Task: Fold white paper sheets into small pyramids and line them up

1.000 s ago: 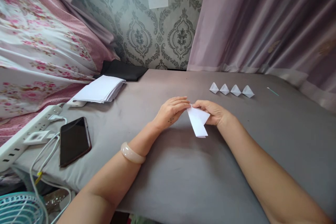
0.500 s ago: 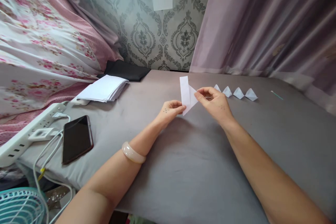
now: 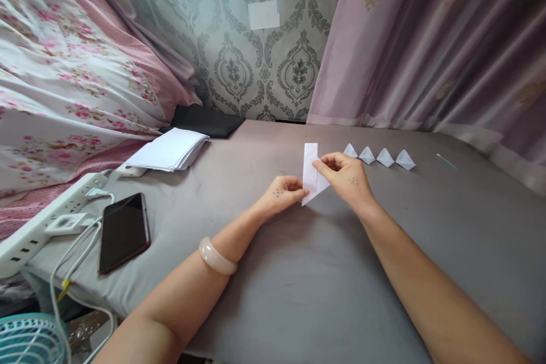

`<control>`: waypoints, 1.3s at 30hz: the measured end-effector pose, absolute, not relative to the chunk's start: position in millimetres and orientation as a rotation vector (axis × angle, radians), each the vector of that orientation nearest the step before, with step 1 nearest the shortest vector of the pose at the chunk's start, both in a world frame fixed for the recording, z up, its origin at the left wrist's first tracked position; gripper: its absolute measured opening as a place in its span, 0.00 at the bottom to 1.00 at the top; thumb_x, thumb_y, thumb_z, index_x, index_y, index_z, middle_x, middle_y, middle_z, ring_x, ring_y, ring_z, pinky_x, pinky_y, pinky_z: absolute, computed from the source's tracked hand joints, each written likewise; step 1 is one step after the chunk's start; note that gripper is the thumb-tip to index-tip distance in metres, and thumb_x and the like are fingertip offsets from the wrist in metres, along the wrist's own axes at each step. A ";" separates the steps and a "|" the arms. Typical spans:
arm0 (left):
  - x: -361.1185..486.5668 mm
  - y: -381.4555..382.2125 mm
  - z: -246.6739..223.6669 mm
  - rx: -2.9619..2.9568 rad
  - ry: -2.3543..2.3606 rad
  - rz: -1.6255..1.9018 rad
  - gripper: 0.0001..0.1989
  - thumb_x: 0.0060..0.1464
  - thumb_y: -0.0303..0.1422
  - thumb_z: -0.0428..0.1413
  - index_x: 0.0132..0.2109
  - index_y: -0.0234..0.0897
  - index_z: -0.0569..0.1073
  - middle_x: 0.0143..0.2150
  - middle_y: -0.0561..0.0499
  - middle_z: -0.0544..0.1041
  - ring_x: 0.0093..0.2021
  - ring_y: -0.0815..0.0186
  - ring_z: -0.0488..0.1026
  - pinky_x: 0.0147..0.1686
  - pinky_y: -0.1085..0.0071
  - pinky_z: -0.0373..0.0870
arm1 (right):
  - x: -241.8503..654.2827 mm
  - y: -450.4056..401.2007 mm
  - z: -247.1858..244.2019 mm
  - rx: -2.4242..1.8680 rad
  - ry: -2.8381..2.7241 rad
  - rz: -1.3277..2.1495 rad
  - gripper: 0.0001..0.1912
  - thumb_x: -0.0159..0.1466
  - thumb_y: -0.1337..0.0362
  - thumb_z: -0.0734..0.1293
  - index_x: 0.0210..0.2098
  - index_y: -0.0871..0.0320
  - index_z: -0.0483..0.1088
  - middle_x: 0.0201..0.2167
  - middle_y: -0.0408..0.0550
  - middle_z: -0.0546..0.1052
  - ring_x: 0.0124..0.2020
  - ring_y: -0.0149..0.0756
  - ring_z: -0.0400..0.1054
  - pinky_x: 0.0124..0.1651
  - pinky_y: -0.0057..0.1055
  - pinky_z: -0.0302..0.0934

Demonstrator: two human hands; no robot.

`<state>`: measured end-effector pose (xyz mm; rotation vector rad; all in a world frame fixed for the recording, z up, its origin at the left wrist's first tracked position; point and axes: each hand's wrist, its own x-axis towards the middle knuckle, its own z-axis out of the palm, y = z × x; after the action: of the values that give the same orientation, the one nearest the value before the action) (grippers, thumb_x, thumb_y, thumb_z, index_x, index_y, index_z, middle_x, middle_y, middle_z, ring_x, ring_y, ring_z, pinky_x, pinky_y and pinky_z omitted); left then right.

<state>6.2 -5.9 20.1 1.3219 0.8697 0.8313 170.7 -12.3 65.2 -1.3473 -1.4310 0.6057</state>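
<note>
A folded white paper, with a tall strip at its left and a slanted flap at its lower right, is held up above the grey surface. My left hand pinches its lower left edge, thumb in front. At the paper's right side, my right hand grips it between thumb and fingers near the middle of its height. Several small folded white paper pieces stand in a row on the surface, beyond and to the right of my right hand.
On the left lie a stack of white paper, a black folded cloth, a phone and a white power strip with cables. A thin stick lies at the right. A fan stands at lower left.
Both hands and the paper sit slightly lower and further right in view. My right hand has shifted along the paper, closer to the strip. The view has tilted up a little.
</note>
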 end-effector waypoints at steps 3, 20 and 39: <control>6.2 -4.2 22.7 1.257 0.813 0.896 0.13 0.46 0.34 0.65 0.38 0.30 0.76 0.35 0.46 0.79 0.34 0.68 0.74 0.38 0.71 0.68 | 170.6 -11.2 63.6 -1.313 -1.353 0.744 0.13 0.52 0.54 0.72 0.28 0.57 0.72 0.26 0.45 0.75 0.28 0.34 0.66 0.34 0.32 0.60; 11.2 -2.1 33.1 0.827 0.689 1.421 0.17 0.44 0.39 0.66 0.38 0.31 0.78 0.33 0.47 0.79 0.32 0.68 0.74 0.37 0.70 0.69 | 143.9 -27.2 52.6 -1.260 -1.676 0.466 0.13 0.61 0.59 0.67 0.45 0.53 0.67 0.30 0.43 0.79 0.28 0.34 0.71 0.36 0.33 0.64; 13.7 -5.3 31.2 0.828 0.648 1.445 0.18 0.42 0.33 0.66 0.40 0.32 0.72 0.29 0.51 0.78 0.30 0.71 0.73 0.36 0.72 0.69 | 142.9 -25.9 44.3 -1.259 -1.965 -0.039 0.21 0.69 0.61 0.56 0.56 0.62 0.68 0.40 0.55 0.76 0.43 0.45 0.71 0.46 0.40 0.65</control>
<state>13.7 -5.3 31.2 0.8284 0.6482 1.4454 142.9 -25.9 44.3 -1.2587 -1.9648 -0.0391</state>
